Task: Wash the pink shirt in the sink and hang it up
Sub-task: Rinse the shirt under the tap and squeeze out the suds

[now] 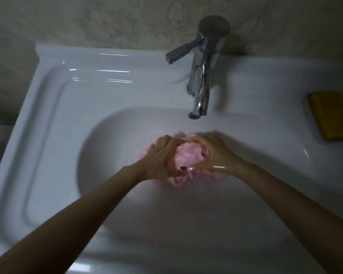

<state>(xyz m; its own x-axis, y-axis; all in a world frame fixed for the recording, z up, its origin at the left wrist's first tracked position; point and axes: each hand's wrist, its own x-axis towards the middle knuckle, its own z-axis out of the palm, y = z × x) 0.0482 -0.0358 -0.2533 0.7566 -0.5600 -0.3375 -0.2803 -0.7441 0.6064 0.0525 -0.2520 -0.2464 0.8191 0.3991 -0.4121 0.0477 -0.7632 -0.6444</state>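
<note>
Pink shirt (188, 156), white sink (111, 91), yellow soap (331, 115).

Motion blurs the right hand (214, 153) and, less so, the left hand (162, 159); their fingertips cannot be made out. Together they cover most of the shirt (188, 158), which hides the sink (67, 115) drain.

You have a chrome tap (203, 76) standing at the back edge of the white counter (87, 91), right of its middle. Its lever handle (179, 52) sticks out to the left, and its spout (199, 103) leans forward with the mouth facing down. Near the counter's right edge you see a yellow block (330, 115) lying flat, well apart from the tap. Behind the counter runs a pale patterned wall (87, 22).
</note>
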